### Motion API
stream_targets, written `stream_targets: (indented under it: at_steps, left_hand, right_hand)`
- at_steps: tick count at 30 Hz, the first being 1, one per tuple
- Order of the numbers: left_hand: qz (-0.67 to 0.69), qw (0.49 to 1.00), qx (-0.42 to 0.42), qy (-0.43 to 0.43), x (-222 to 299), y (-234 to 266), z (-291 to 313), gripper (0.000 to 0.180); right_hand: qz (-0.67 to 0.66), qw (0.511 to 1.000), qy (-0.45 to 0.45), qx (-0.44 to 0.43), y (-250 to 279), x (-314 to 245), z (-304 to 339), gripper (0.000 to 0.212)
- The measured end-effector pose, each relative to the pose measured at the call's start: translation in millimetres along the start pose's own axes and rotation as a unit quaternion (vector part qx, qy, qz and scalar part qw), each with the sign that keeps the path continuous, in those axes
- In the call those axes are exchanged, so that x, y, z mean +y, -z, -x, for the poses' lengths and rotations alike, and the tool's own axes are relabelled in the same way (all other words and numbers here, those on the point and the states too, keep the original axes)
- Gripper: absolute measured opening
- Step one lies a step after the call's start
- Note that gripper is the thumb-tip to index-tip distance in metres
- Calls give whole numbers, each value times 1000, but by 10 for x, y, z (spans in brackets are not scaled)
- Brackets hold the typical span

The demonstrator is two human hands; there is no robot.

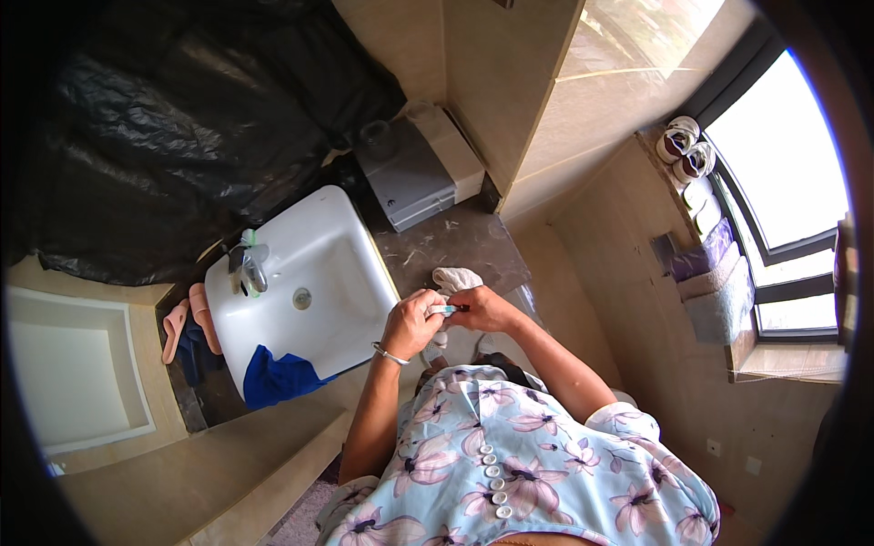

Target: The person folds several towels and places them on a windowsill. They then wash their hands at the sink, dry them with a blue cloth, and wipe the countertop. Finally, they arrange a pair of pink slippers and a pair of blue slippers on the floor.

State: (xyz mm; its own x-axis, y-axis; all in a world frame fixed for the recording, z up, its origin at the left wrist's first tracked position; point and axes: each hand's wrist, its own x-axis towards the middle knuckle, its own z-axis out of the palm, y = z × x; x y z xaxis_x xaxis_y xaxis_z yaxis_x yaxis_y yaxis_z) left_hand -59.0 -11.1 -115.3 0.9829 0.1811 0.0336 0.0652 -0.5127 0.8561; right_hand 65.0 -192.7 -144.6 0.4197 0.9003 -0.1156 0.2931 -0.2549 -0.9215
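Note:
My left hand, with a bangle at the wrist, is closed around a small slim white-and-teal object. My right hand pinches its darker end, so both hands meet on it in front of my body. Its exact kind is too small to make out. Just beyond my fingers a crumpled white cloth lies at the edge of the dark stone counter. To the left of my hands is a white washbasin with a metal tap. A blue cloth drapes over its near rim.
Pink slippers stand left of the basin. A grey box sits on the counter against the wall. Black plastic sheeting hangs behind the basin. Shoes and folded towels line the window sill at right.

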Motion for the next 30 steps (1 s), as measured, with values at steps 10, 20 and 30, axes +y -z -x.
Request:
stream_targets:
  at_steps: [10, 20, 30]
  left_hand:
    - [-84, 995, 45, 22, -240, -109, 338, 12]
    - [5, 999, 8, 32, -502, -382, 645, 17]
    - [23, 997, 56, 49, -366, -407, 466, 22]
  right_hand:
    - [38, 982, 47, 177, -80, 107, 336, 28]
    - [1, 981, 23, 192, -277, 257, 494, 29]
    - [-223, 953, -146, 145, -195, 56, 400, 20]
